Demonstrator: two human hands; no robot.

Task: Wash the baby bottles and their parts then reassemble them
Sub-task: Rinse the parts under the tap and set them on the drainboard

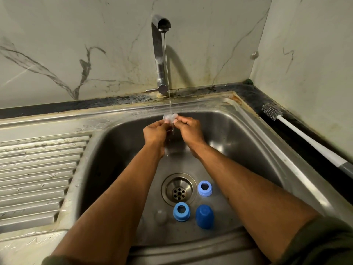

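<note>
Fingers (165, 122) of both hands are pinching a small clear silicone teat (170, 117) from opposite sides, the left hand (155, 131) taking its left edge and the right hand (188, 129) its right, so that it is being stretched open directly beneath the thin stream (166, 69) falling from the tap (160, 54); holding it spread this way is probably letting water run through the inside instead of only over the skin. Both hands are reaching well out over the stainless sink (248, 134), keeping the runoff inside the basin. Waiting on the basin floor near the drain (179, 189) are a pale blue collar ring (204, 188), a darker blue collar ring (181, 211), a blue cap (204, 216) standing mouth down, and what looks like a second clear teat (160, 217), all grouped close to hand, seemingly queued for rinsing. No bottle bodies are showing. A bottle brush (298, 134) is lying along the dark counter edge to the right, apart from the sink. A ribbed draining board (38, 178) is extending to the left, and grey-veined marble-look panels (76, 54) are lining the corner walls, with grime along the back seam.
</note>
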